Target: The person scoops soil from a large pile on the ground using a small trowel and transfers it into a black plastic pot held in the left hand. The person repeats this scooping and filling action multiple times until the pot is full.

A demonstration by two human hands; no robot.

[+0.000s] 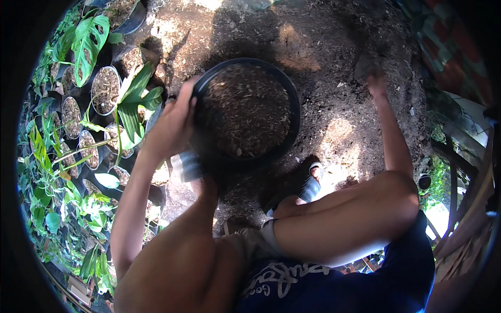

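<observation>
A round black tub [295,112], filled with brown soil and light chips [245,107], is in front of me between my feet. My left hand [180,112] grips its left rim, with the thumb near the top edge and the fingers along the outside. My right arm stretches far out to the right, and my right hand [377,84] is low over the dark loose soil [339,62]. Motion smears its fingers. A dark rounded shape [365,67] lies right at the fingertips; whether I hold it cannot be made out.
Several potted plants stand in rows on the left, among them a soil-filled pot [106,89] and a large split leaf [88,47]. A dark pot [133,21] sits at the far left. My sandaled foot [310,182] rests near the tub. Wooden pieces [469,193] lean at the right.
</observation>
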